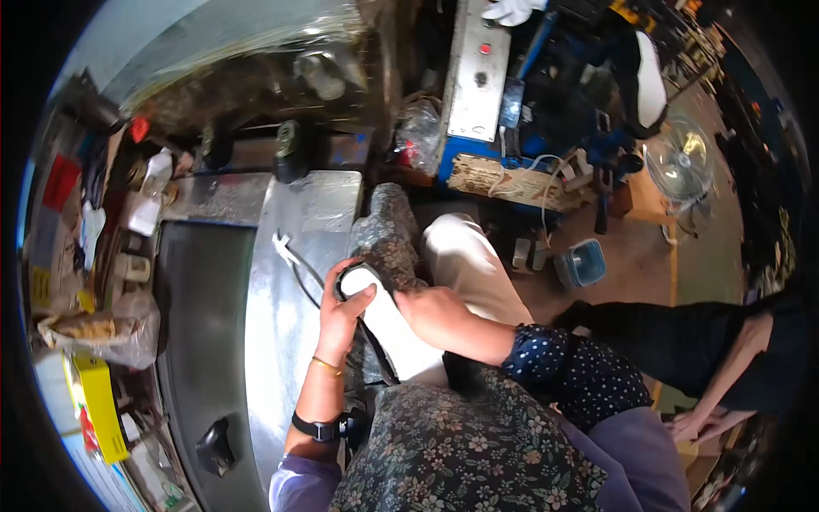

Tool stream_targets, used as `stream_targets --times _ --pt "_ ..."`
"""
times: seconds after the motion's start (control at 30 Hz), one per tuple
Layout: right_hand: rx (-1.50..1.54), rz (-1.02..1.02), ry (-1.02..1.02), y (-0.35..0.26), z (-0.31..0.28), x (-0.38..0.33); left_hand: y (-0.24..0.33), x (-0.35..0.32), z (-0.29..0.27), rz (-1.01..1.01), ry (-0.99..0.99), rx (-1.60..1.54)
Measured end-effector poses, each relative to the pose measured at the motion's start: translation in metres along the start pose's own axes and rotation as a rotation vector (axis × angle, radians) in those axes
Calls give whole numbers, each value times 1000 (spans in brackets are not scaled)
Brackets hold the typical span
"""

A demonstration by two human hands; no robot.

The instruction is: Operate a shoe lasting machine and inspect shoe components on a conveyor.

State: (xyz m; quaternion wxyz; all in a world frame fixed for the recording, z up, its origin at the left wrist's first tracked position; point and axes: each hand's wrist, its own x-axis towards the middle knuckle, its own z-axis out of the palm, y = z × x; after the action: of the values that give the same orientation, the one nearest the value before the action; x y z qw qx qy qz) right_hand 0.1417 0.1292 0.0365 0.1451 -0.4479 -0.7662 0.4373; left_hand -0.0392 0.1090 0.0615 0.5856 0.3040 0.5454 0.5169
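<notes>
Across my lap lies what looks like a black-edged shoe (pixel 399 348), its long white underside turned up. My left hand (pixel 343 311) is closed round its rounded far end, the thumb pressed on the white face. Against its right edge, my right hand (pixel 433 317) is closed, with the fingertips curled out of sight. A black strip hangs along the shoe's left side. Below it are my flower-patterned apron (pixel 444 435) and a pale trouser leg (pixel 469 256). Left of my left hand, a dark cord with a white tie (pixel 283 247) lies on a shiny metal surface.
A dark conveyor belt (pixel 200 316) runs along the left, with a black shoe-shaped piece (pixel 217 445) on it. Ahead stands a blue machine with a metal panel (pixel 479 72). A blue plastic tub (pixel 584 262) and a fan (pixel 680 160) are rightward. Another person's arm (pixel 734 367) reaches in at right.
</notes>
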Motion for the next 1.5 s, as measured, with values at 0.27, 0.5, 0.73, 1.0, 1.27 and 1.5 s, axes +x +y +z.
stream_targets --times 0.27,0.5,0.73,1.0,1.27,1.5 --pt "739 261 -169 57 7 -8 2 7 9 -39 -39 141" --pt "691 5 -138 26 -15 -89 6 -5 7 5 -34 84" --pt "356 339 -145 54 3 -66 -4 4 11 28 -3 122" --pt "31 81 -40 13 -12 -55 6 3 13 -3 9 213" --pt "668 164 -16 9 29 -17 -23 -18 7 32 238 216" --pt "443 188 36 -43 33 -7 9 -13 -25 13 166 1120"
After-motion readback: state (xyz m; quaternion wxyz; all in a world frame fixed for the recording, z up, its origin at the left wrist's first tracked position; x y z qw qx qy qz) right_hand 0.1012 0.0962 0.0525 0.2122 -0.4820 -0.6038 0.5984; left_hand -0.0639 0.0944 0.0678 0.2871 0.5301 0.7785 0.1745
